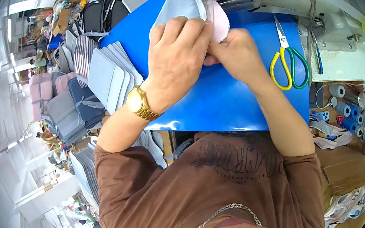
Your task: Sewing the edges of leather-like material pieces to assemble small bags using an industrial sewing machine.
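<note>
At the sewing machine (254, 0), I hold a light grey fabric piece (182, 7) joined to or lying against a pink fabric piece (217, 20) with a rounded edge. My left hand (177, 55), with a gold watch on the wrist, has its fingers bent over the grey fabric's near edge; the fingertips are partly hidden. Close beside it, my right hand (235, 54) is closed at the pink fabric's near right edge. The needle area is hard to make out. Scissors (287, 59) with one yellow and one green handle lie right of my right hand.
A blue sheet (221, 103) covers the work surface. Stacked grey fabric panels (111, 73) lie at its left edge, near my left wrist. Farther left are bundled pieces (66, 109). Thread spools (355, 115) and an open cardboard box (352, 170) stand on the right.
</note>
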`<state>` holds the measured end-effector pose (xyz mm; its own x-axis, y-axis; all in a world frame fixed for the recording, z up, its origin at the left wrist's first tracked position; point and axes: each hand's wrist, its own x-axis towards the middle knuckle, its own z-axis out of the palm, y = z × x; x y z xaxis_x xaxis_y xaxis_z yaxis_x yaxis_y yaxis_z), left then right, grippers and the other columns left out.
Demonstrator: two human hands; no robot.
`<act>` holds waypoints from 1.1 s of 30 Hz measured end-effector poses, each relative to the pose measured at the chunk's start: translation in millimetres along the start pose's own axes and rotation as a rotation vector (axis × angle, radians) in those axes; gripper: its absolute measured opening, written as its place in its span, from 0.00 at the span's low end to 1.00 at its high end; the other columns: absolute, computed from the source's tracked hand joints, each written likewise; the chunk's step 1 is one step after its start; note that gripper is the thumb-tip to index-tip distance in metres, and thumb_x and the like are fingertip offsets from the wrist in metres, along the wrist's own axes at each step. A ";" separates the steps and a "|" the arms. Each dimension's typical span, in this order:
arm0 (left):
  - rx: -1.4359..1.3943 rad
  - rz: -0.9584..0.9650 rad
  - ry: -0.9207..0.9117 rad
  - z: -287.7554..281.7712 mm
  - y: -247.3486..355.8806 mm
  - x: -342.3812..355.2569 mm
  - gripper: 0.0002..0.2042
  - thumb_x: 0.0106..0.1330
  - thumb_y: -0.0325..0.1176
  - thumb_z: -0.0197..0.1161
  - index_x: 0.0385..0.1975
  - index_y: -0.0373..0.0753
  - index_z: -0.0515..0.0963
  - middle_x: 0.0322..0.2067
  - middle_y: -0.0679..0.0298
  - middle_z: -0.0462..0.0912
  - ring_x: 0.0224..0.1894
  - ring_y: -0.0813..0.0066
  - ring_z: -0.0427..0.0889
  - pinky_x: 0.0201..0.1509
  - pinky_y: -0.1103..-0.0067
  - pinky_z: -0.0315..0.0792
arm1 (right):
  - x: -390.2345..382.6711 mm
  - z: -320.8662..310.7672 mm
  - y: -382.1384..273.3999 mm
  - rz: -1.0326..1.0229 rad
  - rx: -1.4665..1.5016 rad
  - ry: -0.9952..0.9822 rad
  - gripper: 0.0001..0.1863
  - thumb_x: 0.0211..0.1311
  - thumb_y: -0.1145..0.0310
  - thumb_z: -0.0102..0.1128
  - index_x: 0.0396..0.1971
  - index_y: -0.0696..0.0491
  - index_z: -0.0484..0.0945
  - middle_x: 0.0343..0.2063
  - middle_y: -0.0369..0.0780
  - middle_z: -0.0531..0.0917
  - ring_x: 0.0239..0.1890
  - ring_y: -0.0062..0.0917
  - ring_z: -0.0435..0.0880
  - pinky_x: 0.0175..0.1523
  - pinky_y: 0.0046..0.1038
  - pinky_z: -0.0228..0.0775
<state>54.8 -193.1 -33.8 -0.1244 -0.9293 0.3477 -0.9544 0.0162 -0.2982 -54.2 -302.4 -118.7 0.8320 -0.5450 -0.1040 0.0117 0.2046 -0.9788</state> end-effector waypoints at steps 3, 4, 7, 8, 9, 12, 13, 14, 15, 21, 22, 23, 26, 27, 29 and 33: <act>-0.148 -0.142 0.060 6.1 8.7 2.1 0.15 0.59 0.30 0.67 0.47 0.42 0.86 0.43 0.68 0.81 0.46 0.67 0.78 0.49 0.68 0.66 | -0.8 6.2 17.3 -0.030 0.168 -0.035 0.20 0.67 0.60 0.66 0.28 0.65 0.88 0.20 0.43 0.88 0.27 0.22 0.90 0.34 0.24 0.81; -0.167 -0.157 0.083 8.2 11.7 1.8 0.15 0.59 0.29 0.67 0.47 0.42 0.86 0.42 0.68 0.82 0.45 0.67 0.78 0.49 0.68 0.66 | -0.8 4.9 21.9 -0.061 0.189 -0.062 0.19 0.70 0.63 0.63 0.29 0.66 0.88 0.23 0.44 0.89 0.28 0.24 0.91 0.35 0.25 0.82; -0.209 -0.210 0.152 15.0 15.4 1.4 0.13 0.61 0.26 0.69 0.46 0.42 0.87 0.40 0.68 0.83 0.43 0.66 0.78 0.47 0.69 0.67 | 4.8 3.9 31.8 -0.038 0.160 -0.069 0.22 0.72 0.62 0.61 0.27 0.67 0.87 0.24 0.43 0.89 0.27 0.23 0.89 0.33 0.25 0.80; -0.216 -0.223 0.170 17.9 16.3 1.5 0.12 0.62 0.25 0.70 0.46 0.42 0.88 0.40 0.67 0.84 0.43 0.66 0.79 0.47 0.70 0.68 | 7.9 4.5 34.1 -0.023 0.181 -0.069 0.22 0.73 0.62 0.60 0.26 0.67 0.86 0.23 0.42 0.89 0.27 0.23 0.88 0.33 0.25 0.80; -0.227 -0.240 0.182 21.1 16.9 1.7 0.12 0.63 0.24 0.70 0.46 0.42 0.88 0.40 0.67 0.85 0.42 0.65 0.79 0.46 0.71 0.69 | 12.1 5.8 36.0 -0.025 0.216 -0.069 0.23 0.73 0.62 0.59 0.24 0.67 0.85 0.23 0.42 0.88 0.26 0.22 0.87 0.33 0.25 0.79; -0.242 -0.249 0.252 35.8 12.0 7.4 0.12 0.64 0.23 0.70 0.46 0.41 0.88 0.41 0.64 0.85 0.42 0.64 0.79 0.46 0.71 0.71 | 24.2 7.7 40.3 -0.026 0.271 -0.092 0.24 0.75 0.63 0.57 0.20 0.66 0.82 0.21 0.39 0.85 0.24 0.20 0.83 0.32 0.24 0.76; -0.251 -0.260 0.282 41.5 9.0 10.8 0.12 0.62 0.23 0.69 0.45 0.40 0.88 0.41 0.64 0.85 0.43 0.63 0.79 0.47 0.70 0.71 | 28.6 8.4 40.9 -0.031 0.279 -0.102 0.25 0.75 0.63 0.56 0.19 0.65 0.81 0.20 0.39 0.84 0.24 0.19 0.81 0.31 0.25 0.75; -0.261 -0.271 0.308 46.3 7.2 13.6 0.12 0.61 0.23 0.68 0.45 0.39 0.87 0.41 0.64 0.84 0.43 0.63 0.79 0.48 0.69 0.71 | 32.1 11.1 41.5 -0.043 0.267 -0.067 0.24 0.75 0.64 0.56 0.20 0.65 0.81 0.20 0.38 0.84 0.24 0.18 0.81 0.31 0.25 0.74; -0.270 -0.285 0.333 50.1 5.8 16.3 0.13 0.60 0.22 0.67 0.44 0.39 0.87 0.42 0.64 0.83 0.44 0.62 0.79 0.48 0.68 0.71 | 36.0 13.1 41.5 -0.053 0.254 -0.033 0.23 0.75 0.65 0.55 0.20 0.65 0.81 0.20 0.38 0.84 0.25 0.18 0.81 0.31 0.25 0.74; -0.311 -0.356 0.414 54.3 7.2 31.3 0.09 0.58 0.22 0.69 0.39 0.34 0.87 0.42 0.56 0.83 0.44 0.57 0.80 0.47 0.67 0.75 | 44.1 14.7 36.7 -0.202 0.402 -0.031 0.20 0.77 0.64 0.56 0.27 0.63 0.83 0.23 0.37 0.85 0.25 0.18 0.81 0.31 0.25 0.74; -0.298 -0.360 0.418 52.7 8.2 33.7 0.08 0.59 0.23 0.70 0.38 0.34 0.86 0.42 0.54 0.82 0.44 0.55 0.80 0.48 0.67 0.75 | 43.2 10.8 34.5 -0.192 0.373 -0.016 0.20 0.77 0.63 0.56 0.28 0.63 0.84 0.23 0.37 0.85 0.25 0.18 0.81 0.31 0.25 0.74; -0.289 -0.362 0.410 50.8 8.7 36.0 0.07 0.59 0.24 0.70 0.37 0.34 0.86 0.42 0.54 0.82 0.44 0.55 0.80 0.47 0.67 0.75 | 41.9 6.3 31.6 -0.215 0.353 -0.038 0.20 0.76 0.63 0.56 0.28 0.62 0.84 0.23 0.37 0.85 0.25 0.18 0.81 0.31 0.25 0.74; -0.317 -0.384 0.367 43.6 14.6 37.2 0.06 0.61 0.26 0.71 0.36 0.33 0.86 0.42 0.54 0.82 0.44 0.56 0.81 0.47 0.68 0.76 | 31.8 -8.8 19.7 -0.168 0.237 -0.044 0.19 0.75 0.62 0.57 0.27 0.61 0.84 0.21 0.37 0.84 0.23 0.19 0.81 0.31 0.25 0.74; -0.345 -0.405 0.352 41.2 15.8 36.6 0.06 0.62 0.27 0.72 0.35 0.33 0.86 0.42 0.54 0.82 0.44 0.56 0.81 0.47 0.68 0.76 | 29.3 -15.7 14.1 -0.175 0.157 -0.049 0.19 0.74 0.62 0.57 0.27 0.60 0.84 0.20 0.37 0.84 0.23 0.19 0.81 0.31 0.26 0.74; -0.450 -0.447 0.327 37.3 15.0 33.1 0.06 0.63 0.29 0.72 0.34 0.33 0.87 0.43 0.53 0.82 0.46 0.56 0.81 0.47 0.68 0.76 | 24.7 -26.3 3.2 -0.189 0.023 -0.046 0.18 0.73 0.62 0.58 0.25 0.59 0.82 0.18 0.37 0.83 0.22 0.18 0.81 0.31 0.26 0.74; -0.689 -0.542 0.331 39.1 -11.7 24.9 0.12 0.65 0.36 0.73 0.43 0.36 0.85 0.42 0.55 0.83 0.46 0.61 0.82 0.49 0.71 0.76 | 16.9 -37.4 -11.6 -0.216 -0.130 0.004 0.18 0.68 0.63 0.59 0.20 0.59 0.76 0.15 0.38 0.80 0.21 0.20 0.80 0.30 0.29 0.73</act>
<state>73.5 -230.8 -56.4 0.4144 -0.7238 0.5517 -0.8420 -0.0748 0.5342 -61.0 -344.3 -115.7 0.8156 -0.5681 0.1096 0.1175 -0.0229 -0.9928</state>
